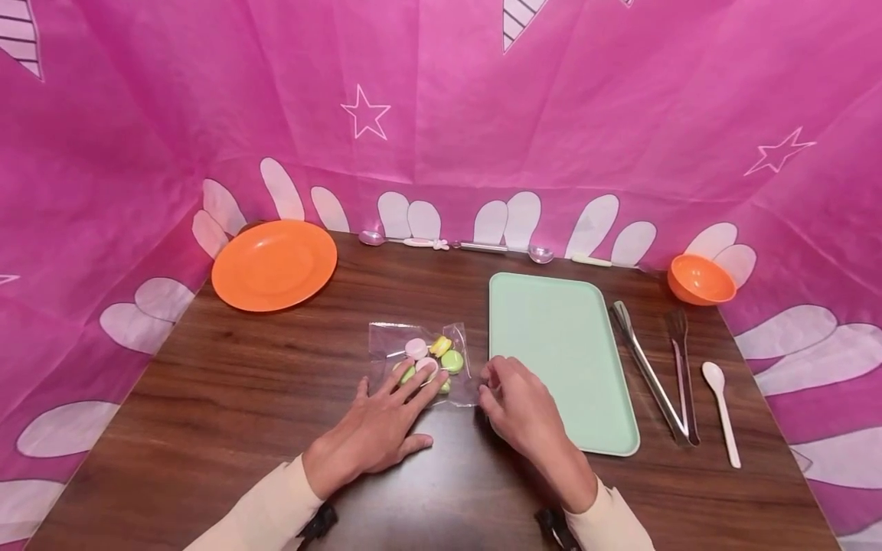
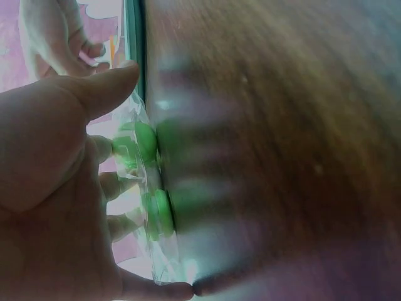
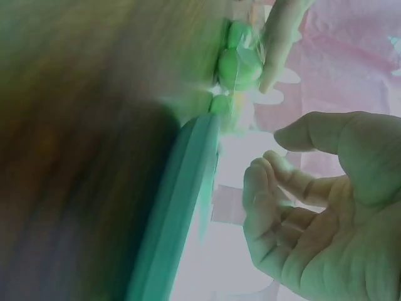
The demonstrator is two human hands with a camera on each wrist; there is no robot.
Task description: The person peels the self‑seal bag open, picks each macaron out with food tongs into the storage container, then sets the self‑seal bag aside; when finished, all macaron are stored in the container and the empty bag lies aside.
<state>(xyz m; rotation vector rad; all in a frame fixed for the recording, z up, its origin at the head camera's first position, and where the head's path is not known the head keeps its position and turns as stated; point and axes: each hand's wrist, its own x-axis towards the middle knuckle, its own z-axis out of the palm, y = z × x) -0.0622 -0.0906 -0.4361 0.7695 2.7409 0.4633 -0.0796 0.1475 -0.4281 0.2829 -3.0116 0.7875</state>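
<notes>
A clear plastic bag [image 1: 386, 337] lies on the table with several macarons [image 1: 451, 360] in it, pink, yellow and green. My left hand [image 1: 379, 428] rests on the bag from the near side, its fingers straight and spread over the macarons. In the left wrist view, two green macarons [image 2: 164, 212] show under those fingers. By the bag's right edge is my right hand [image 1: 524, 405], which overlaps the left side of the mint-green tray [image 1: 558, 337]. Its fingers are loosely bent, and the right wrist view shows a gap between thumb and forefinger with nothing in it.
An orange plate [image 1: 276, 264] sits at the back left, an orange bowl [image 1: 701, 280] at the back right. Right of the tray lie metal tongs [image 1: 651, 371], darker tongs [image 1: 682, 375] and a white spoon [image 1: 722, 413]. Ladles [image 1: 540, 254] and other utensils line the back edge.
</notes>
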